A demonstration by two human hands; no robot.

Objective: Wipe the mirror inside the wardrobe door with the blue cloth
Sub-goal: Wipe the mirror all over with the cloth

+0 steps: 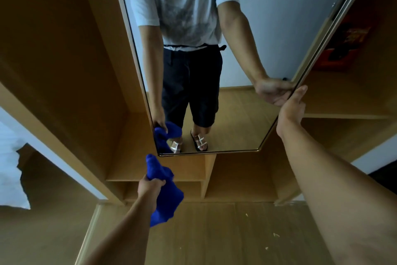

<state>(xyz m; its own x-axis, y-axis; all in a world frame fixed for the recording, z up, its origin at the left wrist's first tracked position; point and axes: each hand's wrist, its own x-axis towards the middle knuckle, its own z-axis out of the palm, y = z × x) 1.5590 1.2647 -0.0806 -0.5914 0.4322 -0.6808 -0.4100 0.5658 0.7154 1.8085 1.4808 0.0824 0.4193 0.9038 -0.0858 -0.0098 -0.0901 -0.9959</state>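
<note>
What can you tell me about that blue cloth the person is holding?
The deep blue, soft-looking fabric cloth looks plush, like microfibre or towelling. It is bunched, not folded flat: one end sticks up above the left hand, and the larger part hangs below and to the right of it. The hand's grip is closed round its middle. It is held in the air just below the bottom edge of the tall frameless wardrobe mirror, not touching the glass. The mirror reflects it near its lower left corner.
</note>
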